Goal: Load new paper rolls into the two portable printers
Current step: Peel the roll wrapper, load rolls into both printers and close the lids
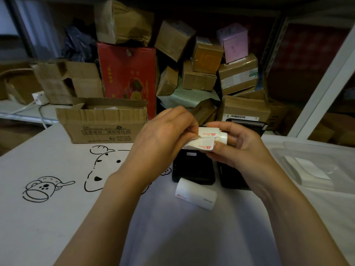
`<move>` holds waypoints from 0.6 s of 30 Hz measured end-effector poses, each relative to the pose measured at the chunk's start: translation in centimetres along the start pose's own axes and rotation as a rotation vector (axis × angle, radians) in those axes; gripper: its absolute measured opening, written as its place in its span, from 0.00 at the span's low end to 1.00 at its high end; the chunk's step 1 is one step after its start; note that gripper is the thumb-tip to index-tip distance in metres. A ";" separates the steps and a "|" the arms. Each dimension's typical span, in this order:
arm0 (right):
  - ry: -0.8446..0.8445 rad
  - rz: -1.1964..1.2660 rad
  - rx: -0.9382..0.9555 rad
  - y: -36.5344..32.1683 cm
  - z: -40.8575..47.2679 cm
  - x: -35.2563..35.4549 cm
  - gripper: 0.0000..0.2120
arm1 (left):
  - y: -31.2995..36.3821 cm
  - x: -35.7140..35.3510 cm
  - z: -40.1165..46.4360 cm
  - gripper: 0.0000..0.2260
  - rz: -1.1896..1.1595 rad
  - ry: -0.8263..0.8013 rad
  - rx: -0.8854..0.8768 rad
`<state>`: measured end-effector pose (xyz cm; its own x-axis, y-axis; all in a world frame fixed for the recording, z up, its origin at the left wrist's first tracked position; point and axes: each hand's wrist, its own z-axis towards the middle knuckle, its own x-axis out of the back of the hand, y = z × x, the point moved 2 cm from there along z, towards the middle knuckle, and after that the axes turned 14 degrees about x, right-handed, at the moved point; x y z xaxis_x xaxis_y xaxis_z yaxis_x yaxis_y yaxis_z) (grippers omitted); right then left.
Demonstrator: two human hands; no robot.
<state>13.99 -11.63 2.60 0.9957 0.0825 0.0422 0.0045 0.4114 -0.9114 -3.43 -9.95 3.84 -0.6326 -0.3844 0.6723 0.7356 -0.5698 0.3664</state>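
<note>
Both my hands hold a white paper roll (215, 139) with red print above the table. My right hand (240, 146) grips the roll's body. My left hand (165, 135) pinches its loose label end, peeled back from the roll. Below them two black portable printers lie side by side: the left printer (194, 169) and the right printer (233, 177), whose raised lid (247, 124) shows behind my right hand. A second white paper roll (196, 195) lies on the cloth just in front of the left printer.
A white cloth with cartoon drawings (76, 169) covers the table. An open cardboard box (101, 121) stands at the back left. A clear plastic tray (315, 166) with white sheets sits at the right. Stacked cartons (201, 73) fill the shelf behind.
</note>
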 end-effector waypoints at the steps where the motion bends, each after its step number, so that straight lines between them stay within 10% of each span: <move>1: 0.000 0.008 -0.001 0.0 0.0 0.0 0.16 | 0.0 0.1 0.0 0.09 -0.002 0.012 -0.008; 18: 0.011 0.124 -0.068 -0.4 -0.1 -0.4 0.14 | 0.5 0.7 -0.4 0.12 0.081 0.192 -0.126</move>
<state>13.63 -11.89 2.92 0.9899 0.1193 -0.0767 -0.1130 0.3362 -0.9350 -3.67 -10.80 4.24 -0.6158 -0.5566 0.5577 0.7576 -0.6127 0.2250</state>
